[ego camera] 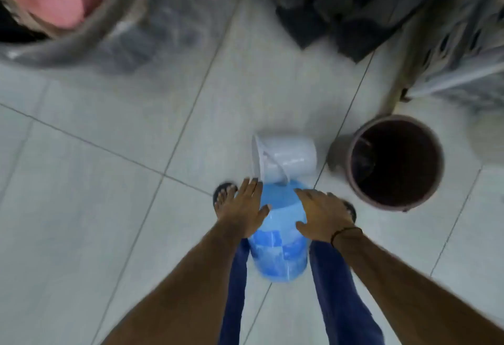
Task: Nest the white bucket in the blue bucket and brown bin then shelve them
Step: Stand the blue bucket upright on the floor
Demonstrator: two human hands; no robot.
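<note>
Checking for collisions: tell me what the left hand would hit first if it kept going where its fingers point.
Probably the white bucket, lying on its side just beyond the left hand; depth is unclear.

no legible text, label or number on any bucket, bin or surface

Motion blur smears the shelf rack [450, 53]; the blue bucket [281, 246] hides its own mouth.
</note>
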